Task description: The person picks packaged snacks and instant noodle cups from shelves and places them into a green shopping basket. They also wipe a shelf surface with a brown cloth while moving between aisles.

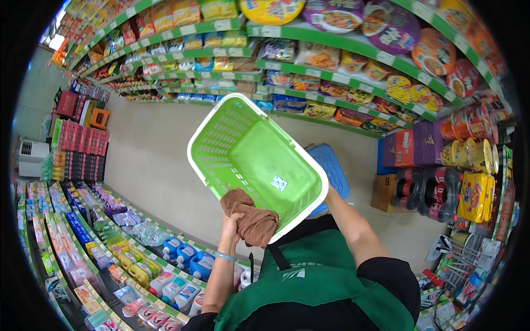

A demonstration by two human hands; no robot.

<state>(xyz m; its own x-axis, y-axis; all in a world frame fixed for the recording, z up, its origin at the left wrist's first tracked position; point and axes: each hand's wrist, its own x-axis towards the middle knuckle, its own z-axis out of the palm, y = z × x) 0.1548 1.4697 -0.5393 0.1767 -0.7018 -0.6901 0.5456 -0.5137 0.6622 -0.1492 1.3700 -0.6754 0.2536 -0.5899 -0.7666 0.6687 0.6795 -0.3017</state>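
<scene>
A green plastic shopping basket (265, 145) with a white rim is tilted in front of me, its inside facing up. A small blue-and-white sticker (279, 183) is on its inner surface. My left hand (232, 226) grips a bunched brown cloth (252, 217) draped over the basket's near left rim. On the right side, my right hand (329, 194) supports the basket by its near rim; the fingers are hidden behind it. Nothing but the cloth shows inside the basket.
Shelves of packaged noodles (319, 107) curve across the far side. Detergent bottles (178, 289) line the shelf at lower left. A blue plastic stool or bin (331, 165) stands under the basket. Bottle packs (439, 194) and cartons (408, 145) sit at right, stacked boxes (85, 140) at left.
</scene>
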